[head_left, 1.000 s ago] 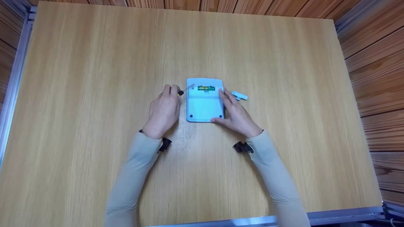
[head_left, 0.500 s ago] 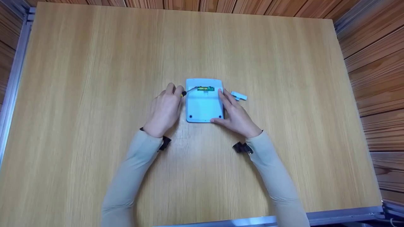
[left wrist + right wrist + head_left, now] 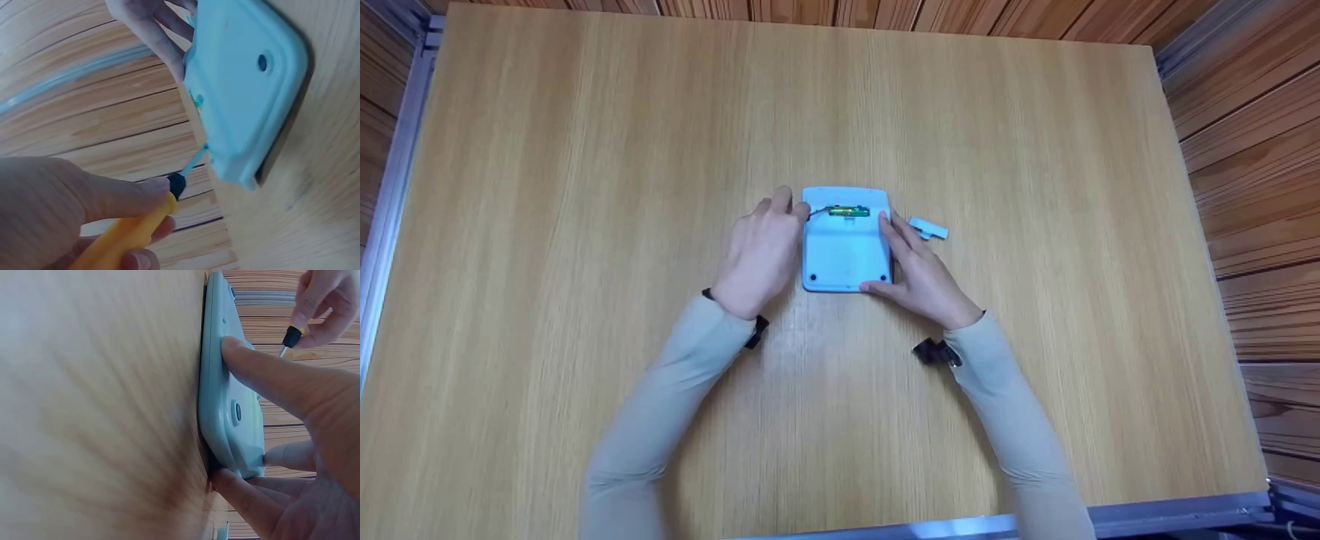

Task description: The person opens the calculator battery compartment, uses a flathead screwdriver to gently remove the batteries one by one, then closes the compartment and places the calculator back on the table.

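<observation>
Grey sleeves (image 3: 1024, 420) lead up to both hands on either side of a blue device (image 3: 847, 251), which lies flat on the desk (image 3: 840, 420) between them. The right hand (image 3: 926, 281) grips its corner, thumb on the near edge and fingers along the side. The left hand (image 3: 761, 255) pinches the yellow handle of a screwdriver (image 3: 126, 233), its thin shaft slanting over the device. Just beyond the right hand's fingers sits a small blue cover (image 3: 930, 228). Farther up, between the fingertips of both hands, a green-and-yellow battery (image 3: 849, 211) lies in its slot; the shaft reaches its left end, though contact is unclear. Wooden panelling (image 3: 945, 16) stands well past the hands.
</observation>
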Demonstrator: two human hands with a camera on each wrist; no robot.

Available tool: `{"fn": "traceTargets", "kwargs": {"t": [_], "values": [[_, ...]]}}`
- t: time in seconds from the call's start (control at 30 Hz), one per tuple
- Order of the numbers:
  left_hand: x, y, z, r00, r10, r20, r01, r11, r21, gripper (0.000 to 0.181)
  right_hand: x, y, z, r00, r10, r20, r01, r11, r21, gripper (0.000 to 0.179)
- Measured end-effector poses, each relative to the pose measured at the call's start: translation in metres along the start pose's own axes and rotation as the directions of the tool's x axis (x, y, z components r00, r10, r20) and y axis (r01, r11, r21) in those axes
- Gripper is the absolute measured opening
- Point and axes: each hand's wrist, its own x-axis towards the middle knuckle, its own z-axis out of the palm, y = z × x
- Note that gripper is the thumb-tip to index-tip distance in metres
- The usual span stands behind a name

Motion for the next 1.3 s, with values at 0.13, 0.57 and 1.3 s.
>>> {"fn": "traceTargets", "kwargs": {"t": [0.13, 0.57, 1.3], "values": [[0.005, 0.007, -0.008, 0.998, 0.031, 0.046, -0.035, 0.996, 0.087, 0.026, 0.0, 0.0, 0.001, 1.0, -0.002, 0.003, 0.002, 1.0, 0.006, 0.099], [0.027, 0.035, -0.026, 0.97, 0.103, 0.222, -0.186, 0.899, 0.397, 0.024, -0.001, 0.0, 0.003, 1.0, -0.029, -0.005, 0.029, 0.999, 0.014, 0.096], [0.029, -0.029, -0.02, 0.976, 0.144, 0.164, -0.121, 0.982, -0.144, 0.025, -0.002, 0.001, 0.0, 1.0, -0.002, 0.004, 0.002, 1.0, 0.007, 0.097]]}}
